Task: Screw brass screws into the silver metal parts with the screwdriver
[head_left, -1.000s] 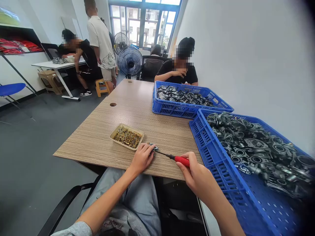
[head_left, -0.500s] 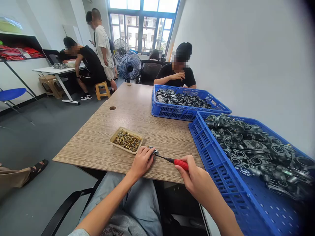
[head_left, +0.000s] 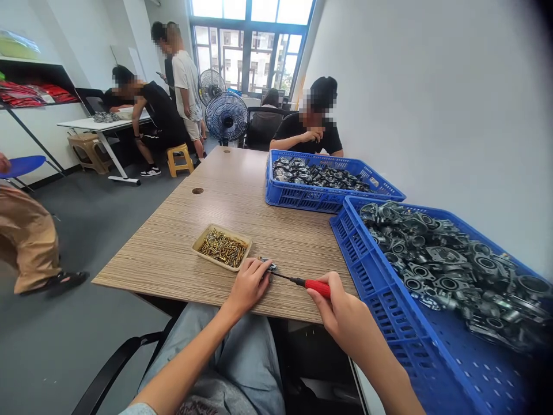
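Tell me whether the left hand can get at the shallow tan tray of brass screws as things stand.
Probably yes. The left hand lies on the wood-grain tabletop just beside the shallow tan tray of brass screws, with nothing between them, though it may first need to release the small grey metal part at its fingertips.

The screwdriver (head_left: 317,287) has a glossy red plastic handle and a thin, smooth steel shaft. The castings (head_left: 449,265) heaped in the nearer crate (head_left: 380,305) are dull grey metal with brighter, shinier rings, and the crate is smooth blue plastic. Shiny brass-coloured screws (head_left: 222,249) lie in a matt beige tray (head_left: 220,229) of uncertain material. The table (head_left: 164,242) has a streaked wood-grain surface with a low sheen; the trousers (head_left: 242,351) are pale blue-grey cloth.
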Available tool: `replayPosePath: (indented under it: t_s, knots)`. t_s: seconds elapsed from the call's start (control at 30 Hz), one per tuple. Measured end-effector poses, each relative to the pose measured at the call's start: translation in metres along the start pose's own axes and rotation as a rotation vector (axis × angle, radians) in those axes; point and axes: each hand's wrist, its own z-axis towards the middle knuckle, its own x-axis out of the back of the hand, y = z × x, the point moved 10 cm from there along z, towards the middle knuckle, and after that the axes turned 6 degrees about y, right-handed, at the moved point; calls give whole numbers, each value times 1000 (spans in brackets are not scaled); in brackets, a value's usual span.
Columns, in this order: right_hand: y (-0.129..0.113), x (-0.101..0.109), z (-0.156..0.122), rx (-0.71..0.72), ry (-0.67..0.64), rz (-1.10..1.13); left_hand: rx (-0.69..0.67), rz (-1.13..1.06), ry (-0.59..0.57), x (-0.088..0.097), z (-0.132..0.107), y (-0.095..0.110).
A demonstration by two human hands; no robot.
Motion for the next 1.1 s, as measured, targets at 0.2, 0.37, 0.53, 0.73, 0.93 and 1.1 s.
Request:
replayPosePath:
  t_s: [0.2,0.37,0.53,0.73,0.93,1.1]
  knots:
    - [-2,3,1,33,-23,46,0,-7,-4,-1,-1,-1]
    - [-8,2,-1,64,-26,121,9,-9,-2,-1,-1,-1]
    - [5,1,0,-5,18,-48,9,-6,-4,-1,0,-1]
    - [-16,4,-2,104,-62,173,19,-5,-5,-1,0,-1]
    - [-1,3,-2,-14,-5,-40,16,-6,-4,-1,0,-1]
    - [-15,3,-4,107,-37,65,14,-4,-1,-1,0,-1]
